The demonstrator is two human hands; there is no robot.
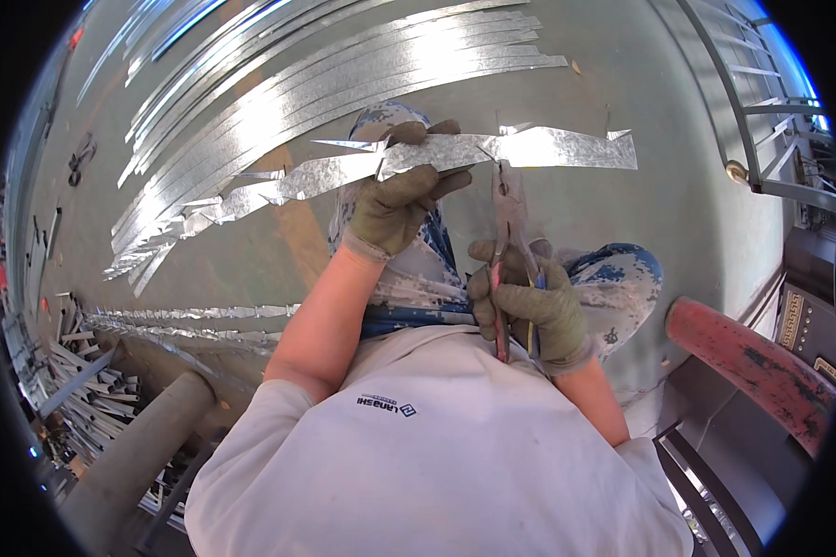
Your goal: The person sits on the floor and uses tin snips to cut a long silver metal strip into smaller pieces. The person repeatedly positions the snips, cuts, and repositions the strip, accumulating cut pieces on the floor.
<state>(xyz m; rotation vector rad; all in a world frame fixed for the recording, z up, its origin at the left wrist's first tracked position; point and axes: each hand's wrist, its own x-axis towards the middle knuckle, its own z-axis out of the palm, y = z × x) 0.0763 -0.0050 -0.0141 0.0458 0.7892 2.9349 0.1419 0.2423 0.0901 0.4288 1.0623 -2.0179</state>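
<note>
Nearest the camera is the person's white T-shirt (418, 464), with both bare forearms rising from it toward the work. The right hand (529, 302), in an olive work glove, is closed in a fist around the handles of a pair of tin snips (509, 241); one handle is red and runs down past the heel of the hand. The snips point straight up from the fist, and their blades meet the lower edge of a long metal strip (455, 153) just right of the other hand.

The left hand (399, 195), gloved the same way, sits up and to the left of the right one. Its fingers are pressed together over the top of the strip and the thumb clamps from below, so the strip is pinched across the palm. The strip runs roughly level, sticking out well past the hand on both sides; its left part is ragged, with pointed slivers along the edge, and its right part is flatter and shiny. Below the hands are the person's knees in blue patterned trousers (613, 278).

Further off, on the grey floor (678, 213), a fan of long shiny metal strips (325, 84) lies up and left of the hands. A heap of cut scraps (93, 381) sits at the left edge, and a red pipe (752, 357) angles in at the right.
</note>
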